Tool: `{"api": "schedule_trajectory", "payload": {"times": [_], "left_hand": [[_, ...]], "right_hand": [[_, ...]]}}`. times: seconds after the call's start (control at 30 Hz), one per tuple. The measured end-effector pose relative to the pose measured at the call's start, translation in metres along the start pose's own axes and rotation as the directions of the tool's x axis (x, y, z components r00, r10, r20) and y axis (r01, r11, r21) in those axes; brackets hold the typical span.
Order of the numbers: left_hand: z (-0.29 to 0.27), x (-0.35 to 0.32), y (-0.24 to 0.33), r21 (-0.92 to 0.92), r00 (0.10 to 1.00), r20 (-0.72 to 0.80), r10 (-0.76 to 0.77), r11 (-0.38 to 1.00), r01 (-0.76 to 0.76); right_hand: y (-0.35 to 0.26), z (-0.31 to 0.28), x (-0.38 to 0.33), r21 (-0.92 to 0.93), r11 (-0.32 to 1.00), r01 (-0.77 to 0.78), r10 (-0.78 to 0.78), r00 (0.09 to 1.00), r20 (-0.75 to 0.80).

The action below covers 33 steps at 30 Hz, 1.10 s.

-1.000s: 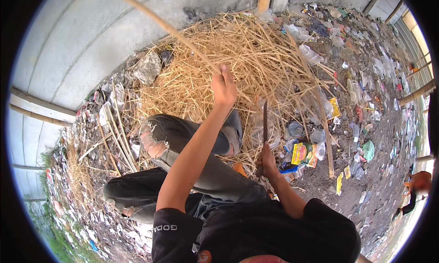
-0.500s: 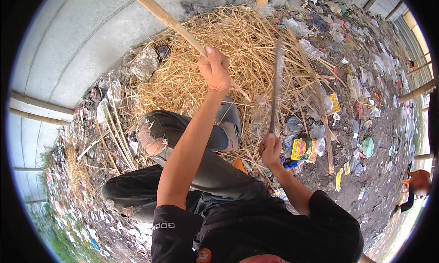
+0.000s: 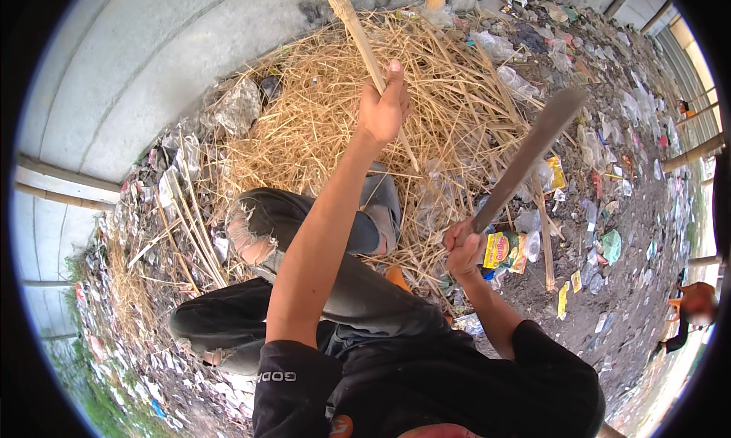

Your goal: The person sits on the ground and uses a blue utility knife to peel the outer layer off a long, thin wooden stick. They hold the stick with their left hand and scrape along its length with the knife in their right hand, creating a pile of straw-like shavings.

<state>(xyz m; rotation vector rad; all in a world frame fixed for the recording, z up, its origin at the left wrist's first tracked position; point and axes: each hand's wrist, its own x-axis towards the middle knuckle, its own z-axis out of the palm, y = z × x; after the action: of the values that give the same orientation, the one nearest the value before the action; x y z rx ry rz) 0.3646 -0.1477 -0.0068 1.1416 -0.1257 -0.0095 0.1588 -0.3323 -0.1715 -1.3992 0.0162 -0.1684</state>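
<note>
My left hand point(image 3: 384, 110) is closed round a long pale bamboo stick point(image 3: 354, 30), thumb stretched along it. The stick slants from the top of the view down past my hand, its lower end over a heap of dry shavings point(image 3: 304, 126). My right hand point(image 3: 463, 247) grips a machete point(image 3: 525, 160) at its lower end; the handle is hidden in my fist. The broad dark blade points up and to the right, apart from the stick, its tip slightly blurred.
Grey panel walls point(image 3: 122, 80) rise at the left and back. Plastic litter covers the dirt, with a yellow and green packet point(image 3: 506, 251) close to my right hand. Thin split strips point(image 3: 194, 225) lie left of my bent knees. Another person point(image 3: 689, 308) is at the far right.
The machete has swung from nearly upright to a rightward tilt, showing its broad side. My left hand has shifted right and the stick stands steeper.
</note>
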Motion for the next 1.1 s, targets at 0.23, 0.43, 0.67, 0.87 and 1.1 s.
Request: {"api": "schedule_trajectory", "payload": {"times": [0.23, 0.43, 0.67, 0.87, 1.1], "left_hand": [[-0.017, 0.005, 0.005, -0.01, 0.999, -0.034, -0.03, 1.0, 0.03], [-0.023, 0.006, 0.006, -0.102, 0.994, 0.033, -0.107, 0.989, 0.11], [-0.053, -0.001, -0.002, -0.101, 0.901, 0.417, -0.122, 0.979, 0.179], [-0.056, 0.005, 0.001, -0.118, 0.88, 0.45, -0.154, 0.966, 0.229], [-0.057, 0.011, -0.001, -0.124, 0.868, 0.474, -0.15, 0.964, 0.234]], "right_hand": [[0.021, -0.027, 0.01, 0.019, 0.627, -0.779, 0.767, 0.613, -0.19], [-0.109, 0.009, 0.053, 0.358, 0.932, -0.066, 0.072, 0.997, -0.006], [-0.011, -0.037, -0.005, 0.014, 0.368, -0.93, 0.927, 0.366, -0.082], [-0.087, -0.031, 0.034, 0.159, 0.779, -0.607, 0.625, 0.774, -0.102], [0.016, -0.009, -0.007, 0.289, 0.928, -0.237, 0.268, 0.961, -0.074]]}}
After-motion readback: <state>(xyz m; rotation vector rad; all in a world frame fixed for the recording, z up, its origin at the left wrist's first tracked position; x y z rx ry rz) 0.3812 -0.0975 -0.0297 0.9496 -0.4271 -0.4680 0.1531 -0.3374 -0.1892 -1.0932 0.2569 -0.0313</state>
